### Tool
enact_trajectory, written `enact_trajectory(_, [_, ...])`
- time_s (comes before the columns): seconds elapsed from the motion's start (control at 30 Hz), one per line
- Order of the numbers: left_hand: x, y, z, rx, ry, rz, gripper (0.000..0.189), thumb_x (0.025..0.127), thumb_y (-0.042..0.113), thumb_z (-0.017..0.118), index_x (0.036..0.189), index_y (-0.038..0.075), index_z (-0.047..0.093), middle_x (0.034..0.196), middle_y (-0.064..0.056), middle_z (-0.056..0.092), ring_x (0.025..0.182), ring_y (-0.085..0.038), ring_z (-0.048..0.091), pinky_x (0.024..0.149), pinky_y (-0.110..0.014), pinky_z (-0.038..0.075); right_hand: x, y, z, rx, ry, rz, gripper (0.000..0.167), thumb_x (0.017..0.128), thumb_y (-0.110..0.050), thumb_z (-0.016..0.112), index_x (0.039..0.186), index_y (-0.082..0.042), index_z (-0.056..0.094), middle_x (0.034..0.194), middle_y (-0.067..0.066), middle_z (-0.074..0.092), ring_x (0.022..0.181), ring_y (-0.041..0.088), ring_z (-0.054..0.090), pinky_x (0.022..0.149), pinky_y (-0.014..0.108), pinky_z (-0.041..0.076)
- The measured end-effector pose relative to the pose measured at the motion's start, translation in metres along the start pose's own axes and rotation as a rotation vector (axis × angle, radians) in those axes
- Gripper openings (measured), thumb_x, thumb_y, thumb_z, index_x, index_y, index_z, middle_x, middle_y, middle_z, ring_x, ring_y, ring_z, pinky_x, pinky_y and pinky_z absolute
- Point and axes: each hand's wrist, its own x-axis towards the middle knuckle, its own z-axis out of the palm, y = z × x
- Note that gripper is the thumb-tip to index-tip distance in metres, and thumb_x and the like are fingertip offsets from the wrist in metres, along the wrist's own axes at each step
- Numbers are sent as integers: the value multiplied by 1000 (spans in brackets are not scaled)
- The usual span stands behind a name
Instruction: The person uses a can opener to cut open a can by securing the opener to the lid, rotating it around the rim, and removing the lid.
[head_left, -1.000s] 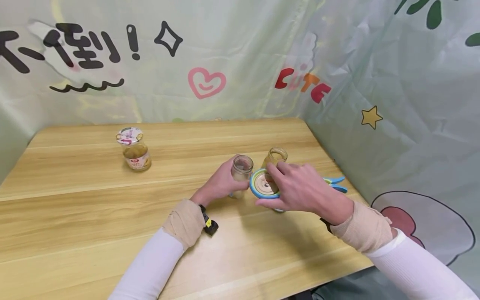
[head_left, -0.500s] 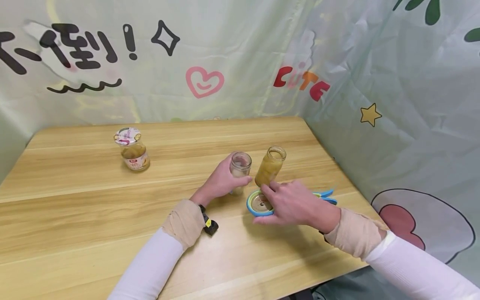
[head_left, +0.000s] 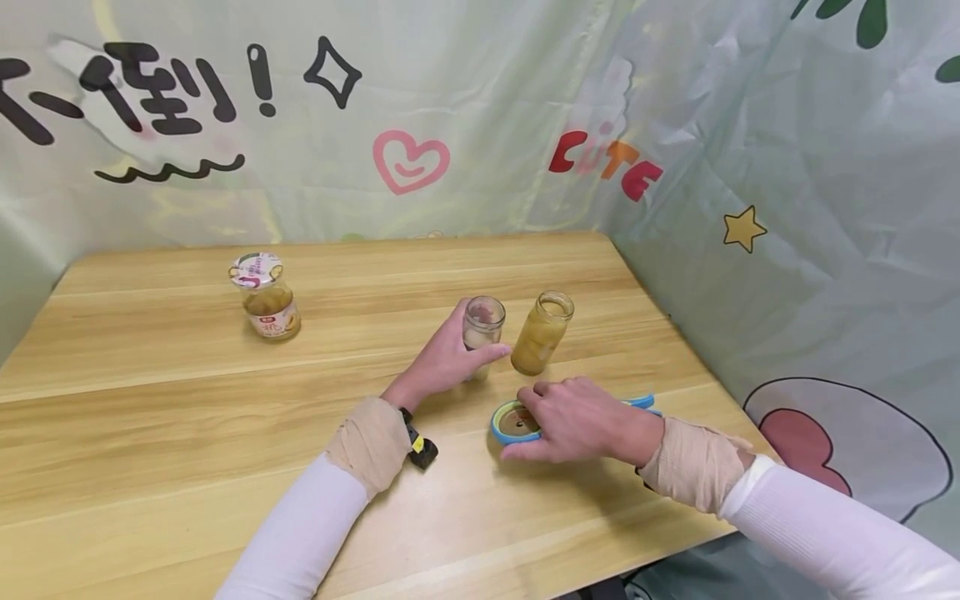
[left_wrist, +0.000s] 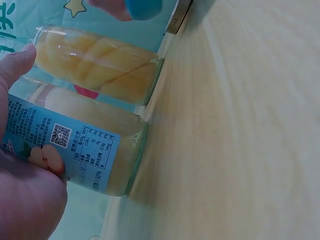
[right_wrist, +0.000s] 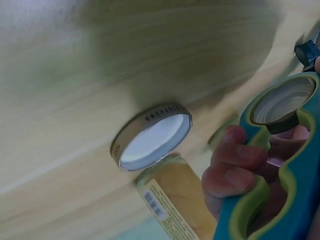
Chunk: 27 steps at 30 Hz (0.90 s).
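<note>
My left hand [head_left: 442,358] grips an uncapped glass jar [head_left: 483,321] with pale contents; the left wrist view shows its blue label [left_wrist: 65,145] with an apple picture. Just right of it stands a second uncapped jar [head_left: 540,337], full of yellow fruit pieces. Lower and nearer the body, my right hand [head_left: 581,421] holds a blue-and-green jar opener [right_wrist: 310,175], fingers curled round its handles. Inside the opener's ring sits a round lid [head_left: 520,419]. In the right wrist view another gold lid [right_wrist: 155,137] lies white side up by the yellow jar.
A third jar [head_left: 273,317] with a printed top and fruit inside stands at the left of the wooden table [head_left: 187,450]. Printed fabric [head_left: 300,192] hangs behind the table and along its right side.
The right hand has brought the jar opener and its lid down from beside the jar rims, nearer the body, uncovering the yellow jar. The left hand has shifted only slightly, still gripping its jar.
</note>
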Motion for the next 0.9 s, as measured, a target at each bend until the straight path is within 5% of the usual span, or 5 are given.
enact_trajectory(0.3, [0, -1, 0, 6, -5, 13, 62, 93, 36, 78, 140, 21, 41, 138, -2, 53, 129, -22, 57, 110, -48, 47, 7, 1, 2, 356, -139, -4, 53, 94, -70, 58, 72, -23, 47, 61, -16, 32, 48, -3, 25, 45, 18, 21])
enact_trajectory(0.6, [0, 1, 1, 17, 4, 12, 60, 92, 37, 79, 138, 22, 43, 136, 0, 56, 128, -22, 57, 110, -48, 47, 12, 2, 3, 604, -324, 158, 55, 101, -67, 47, 72, -24, 63, 56, -15, 43, 54, 5, 38, 55, 24, 34])
enact_trajectory(0.9, [-1, 3, 0, 17, 6, 15, 61, 92, 39, 79, 138, 22, 43, 136, 0, 56, 131, -22, 56, 114, -49, 45, 15, 6, 5, 962, -457, 291, 67, 104, -66, 41, 76, -10, 65, 58, -4, 50, 45, 11, 39, 46, 24, 35])
